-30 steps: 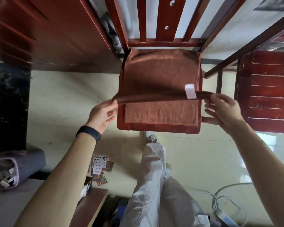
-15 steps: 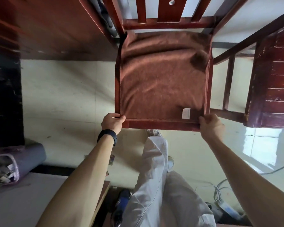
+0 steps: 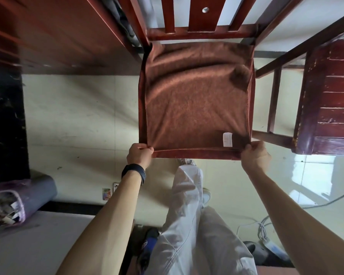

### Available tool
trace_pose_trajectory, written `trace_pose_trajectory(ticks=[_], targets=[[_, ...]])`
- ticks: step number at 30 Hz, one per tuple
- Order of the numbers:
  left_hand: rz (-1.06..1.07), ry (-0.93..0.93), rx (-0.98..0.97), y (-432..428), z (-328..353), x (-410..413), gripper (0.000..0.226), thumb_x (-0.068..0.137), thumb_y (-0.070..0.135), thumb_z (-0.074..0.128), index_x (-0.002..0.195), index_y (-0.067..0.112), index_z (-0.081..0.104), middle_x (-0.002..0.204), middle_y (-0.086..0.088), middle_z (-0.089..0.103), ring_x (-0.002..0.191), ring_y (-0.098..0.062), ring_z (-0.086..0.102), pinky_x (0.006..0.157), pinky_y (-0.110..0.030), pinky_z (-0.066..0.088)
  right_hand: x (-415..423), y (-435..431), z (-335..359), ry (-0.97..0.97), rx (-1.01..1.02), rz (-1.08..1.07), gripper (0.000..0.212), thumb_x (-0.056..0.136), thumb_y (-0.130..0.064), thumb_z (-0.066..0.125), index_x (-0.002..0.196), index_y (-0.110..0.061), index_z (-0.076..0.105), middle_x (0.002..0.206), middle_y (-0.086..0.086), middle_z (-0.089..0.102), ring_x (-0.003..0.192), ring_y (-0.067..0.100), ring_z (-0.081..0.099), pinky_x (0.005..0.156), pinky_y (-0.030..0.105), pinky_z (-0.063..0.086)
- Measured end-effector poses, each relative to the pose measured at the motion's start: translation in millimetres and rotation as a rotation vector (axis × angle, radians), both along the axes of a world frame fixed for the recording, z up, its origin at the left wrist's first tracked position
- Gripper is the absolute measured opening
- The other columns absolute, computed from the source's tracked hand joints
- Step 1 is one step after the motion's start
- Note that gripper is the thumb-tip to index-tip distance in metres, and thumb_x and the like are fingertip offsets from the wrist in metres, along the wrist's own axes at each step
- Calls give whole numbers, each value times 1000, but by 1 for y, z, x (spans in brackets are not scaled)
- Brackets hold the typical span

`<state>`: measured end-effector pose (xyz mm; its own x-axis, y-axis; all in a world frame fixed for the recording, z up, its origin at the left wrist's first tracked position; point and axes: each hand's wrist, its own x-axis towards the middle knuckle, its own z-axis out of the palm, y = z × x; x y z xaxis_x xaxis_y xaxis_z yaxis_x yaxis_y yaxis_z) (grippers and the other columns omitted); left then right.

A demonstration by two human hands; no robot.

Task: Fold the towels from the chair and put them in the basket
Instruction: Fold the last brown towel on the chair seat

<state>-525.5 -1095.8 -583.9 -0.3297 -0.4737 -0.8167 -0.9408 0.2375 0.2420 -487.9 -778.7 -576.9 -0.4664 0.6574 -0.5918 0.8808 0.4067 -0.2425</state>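
Brown terry towel (image 3: 195, 104) is lying spread flat on the seat of the red-brown wooden chair (image 3: 201, 33), covering nearly all of it. It is reading roughly square, so no clear long axis. Its edges are running parallel to the seat edges, with the far edge rumpling against the backrest and the near edge facing the person. A white label (image 3: 227, 139) is sitting by the near right corner.

Left hand (image 3: 139, 156), with a black wristband (image 3: 134, 172), is pinching the near left corner, fingers (image 3: 147, 149) curled tight on the cloth. Right hand (image 3: 255, 157) is pinching the near right corner, fingers (image 3: 251, 145) likewise clenched on it. The 2 hands are well apart.
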Motion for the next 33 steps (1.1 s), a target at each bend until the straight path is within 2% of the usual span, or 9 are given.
trace_pose_trajectory(ticks=[4, 9, 12, 18, 21, 23, 26, 30, 33], targets=[[-132, -12, -131, 4, -3, 1, 12, 85, 27, 71, 93, 22, 63, 109, -10, 69, 107, -32, 62, 91, -30, 48, 2, 0, -8, -26, -8, 39, 21, 97, -18, 50, 109, -1, 55, 107, 25, 66, 102, 42, 58, 86, 42, 43], [-331, -18, -213, 10, -6, 7, 24, 89, 32, 61, 74, 16, 70, 91, -13, 73, 91, -36, 67, 76, -34, 51, 7, -1, -8, -86, 23, 70, 28, 99, -22, 52, 111, 3, 53, 120, 27, 56, 112, 43, 52, 94, 45, 39], [-394, -25, -235, 10, -6, 5, 27, 90, 31, 58, 80, 12, 74, 87, -14, 73, 89, -36, 66, 75, -36, 52, 4, -1, -7, -149, -5, 95, 28, 100, -18, 49, 116, 5, 52, 123, 28, 53, 114, 45, 50, 94, 45, 39], [-413, -19, -188, 1, -10, 4, 25, 88, 33, 55, 87, 11, 65, 87, -12, 71, 84, -36, 67, 71, -35, 52, 6, -5, 0, -128, -92, -24, 27, 101, -17, 40, 119, 3, 44, 121, 29, 56, 112, 48, 53, 87, 44, 40], [-166, 93, -63, -4, -3, 2, 12, 85, 28, 64, 85, 18, 58, 84, -6, 74, 69, -23, 68, 66, -32, 54, 11, -1, 9, 17, -169, -127, 21, 97, -25, 46, 111, -11, 49, 107, 17, 63, 94, 37, 58, 79, 41, 43], [33, 181, 46, -6, 16, -3, 14, 81, 18, 67, 91, 11, 60, 74, -6, 73, 53, -16, 59, 54, -25, 47, 12, 7, 21, 157, -224, -255, 12, 89, -31, 57, 97, -23, 50, 103, 17, 70, 81, 31, 62, 73, 44, 51], [228, 360, 178, -8, 66, -11, 15, 82, 3, 61, 88, 16, 57, 58, -1, 59, 45, -12, 47, 44, -21, 38, 11, 14, 60, 307, -319, -351, 13, 88, -19, 63, 90, -24, 52, 92, 17, 71, 68, 23, 62, 66, 38, 53], [129, 531, 238, -5, 151, -12, 24, 88, 1, 51, 97, 16, 67, 54, 4, 47, 42, -9, 39, 43, -20, 35, 0, 14, 146, 475, -467, -389, 18, 94, 1, 51, 97, -12, 62, 69, 5, 63, 58, 16, 57, 65, 33, 59], [-82, 574, 304, -8, 223, -20, 35, 92, 1, 46, 90, 18, 76, 59, 1, 47, 52, -12, 41, 54, -25, 40, 1, 23, 219, 518, -519, -338, 31, 89, 1, 48, 90, -15, 74, 65, -1, 63, 62, 13, 56, 78, 61, 58]])
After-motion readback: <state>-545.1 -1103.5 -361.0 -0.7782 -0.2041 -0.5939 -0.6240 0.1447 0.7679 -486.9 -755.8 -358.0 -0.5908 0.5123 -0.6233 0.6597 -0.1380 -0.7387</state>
